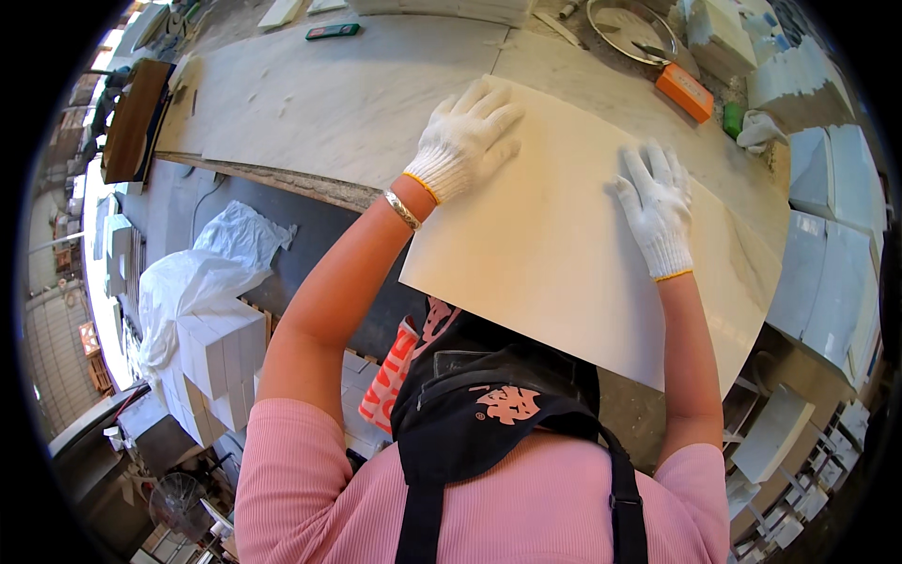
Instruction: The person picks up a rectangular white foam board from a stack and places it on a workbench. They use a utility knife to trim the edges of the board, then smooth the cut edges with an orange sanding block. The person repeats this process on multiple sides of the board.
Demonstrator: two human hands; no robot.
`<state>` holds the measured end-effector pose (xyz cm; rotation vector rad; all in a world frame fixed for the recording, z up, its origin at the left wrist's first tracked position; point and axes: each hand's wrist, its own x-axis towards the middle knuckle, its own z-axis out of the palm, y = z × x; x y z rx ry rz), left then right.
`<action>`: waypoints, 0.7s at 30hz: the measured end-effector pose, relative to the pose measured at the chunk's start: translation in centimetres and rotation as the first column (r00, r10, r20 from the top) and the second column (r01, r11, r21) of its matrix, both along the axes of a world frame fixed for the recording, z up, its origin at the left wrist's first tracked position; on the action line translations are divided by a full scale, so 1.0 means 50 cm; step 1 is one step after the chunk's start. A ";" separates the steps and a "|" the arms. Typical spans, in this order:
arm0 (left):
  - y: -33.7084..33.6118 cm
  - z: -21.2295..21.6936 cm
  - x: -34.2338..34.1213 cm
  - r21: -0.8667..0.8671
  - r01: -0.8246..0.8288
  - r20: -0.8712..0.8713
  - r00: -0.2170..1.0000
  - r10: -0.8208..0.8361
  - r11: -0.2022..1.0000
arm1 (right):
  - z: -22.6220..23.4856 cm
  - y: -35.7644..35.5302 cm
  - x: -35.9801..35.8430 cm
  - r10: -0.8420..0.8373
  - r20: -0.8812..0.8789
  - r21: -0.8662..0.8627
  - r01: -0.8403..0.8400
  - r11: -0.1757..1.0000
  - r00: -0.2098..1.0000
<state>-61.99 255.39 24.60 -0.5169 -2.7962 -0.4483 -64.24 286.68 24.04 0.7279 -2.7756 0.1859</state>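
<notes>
A large cream-white stone slab (554,254) lies at an angle on the pale, grey-veined worktop (319,94), its near edge reaching out over the front toward my body. Both hands wear white knit gloves with yellow cuffs. My left hand (465,139) rests flat at the slab's left side with fingers stretched out, and it holds nothing. Further right, my right hand (657,207) is also laid on the slab, palm down, fingers spread and pointing away from me. Whatever lies under the slab is hidden.
At the far right are a round metal basin (601,11), an orange box (685,92) and a crumpled white glove (759,130). A dark green tool (333,31) lies at the far left. Stacked white tiles (816,273) stand right; wrapped boxes (221,348) sit low left.
</notes>
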 end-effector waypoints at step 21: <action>-0.031 -0.021 -0.035 0.096 0.090 0.053 0.994 -0.095 0.991 | 0.079 0.075 -0.095 -0.053 -0.092 -0.172 0.036 0.984 0.994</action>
